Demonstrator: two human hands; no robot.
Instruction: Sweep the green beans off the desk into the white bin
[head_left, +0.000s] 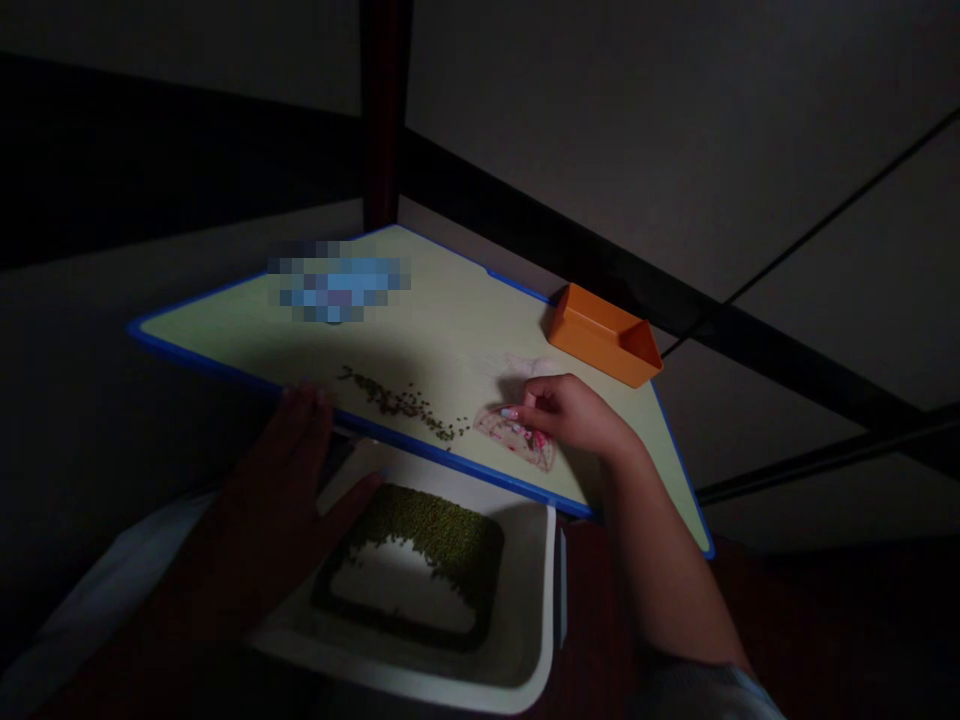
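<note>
A pale yellow board (450, 310) with a blue rim lies tilted in front of me. A thin trail of small green beans (401, 402) lies near its front edge. My right hand (570, 412) rests on the board, fingers closed on a small pink patterned card (517, 437) pressed flat beside the beans. My left hand (289, 470) is spread at the board's front edge, fingers apart, its thumb over the rim of a white tray (529, 600). The tray sits below the edge and holds a heap of green beans (442, 530).
An orange rectangular box (604, 335) stands at the board's far right corner. A dark post (384, 110) rises behind the board, and dark bars run across the pale floor. A blurred blue patch (337, 282) lies on the board's far left.
</note>
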